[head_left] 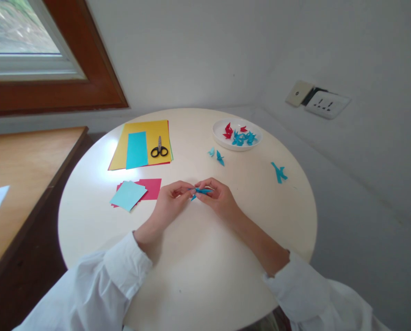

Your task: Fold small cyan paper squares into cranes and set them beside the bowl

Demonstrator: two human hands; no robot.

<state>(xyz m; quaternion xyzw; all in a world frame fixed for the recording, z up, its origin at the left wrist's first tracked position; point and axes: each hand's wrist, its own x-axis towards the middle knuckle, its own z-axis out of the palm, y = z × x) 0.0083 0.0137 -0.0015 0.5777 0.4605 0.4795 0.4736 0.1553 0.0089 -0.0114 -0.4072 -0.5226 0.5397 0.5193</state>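
Note:
Between my fingertips, over the middle of the round table, is a small blue folded paper crane [202, 190]. My left hand [173, 198] pinches it from the left side. My right hand [219, 196] grips its right part between thumb and fingers. The fingers cover much of the paper, so its exact fold is hard to make out. Just beyond my hands lie a blue paper crane [220, 157] and a smaller pale blue one [211, 152]. Left of my left hand are pale blue paper squares [128, 195] on top of red paper [152, 189].
A white plate [222, 143] holding several red and blue cranes stands at the back. Scissors [159, 149] and a blue paper strip [136, 149] lie on yellow sheets [120, 147]. Blue paper scraps [279, 173] lie at right. A wooden desk [36, 151] stands left; walls border the table.

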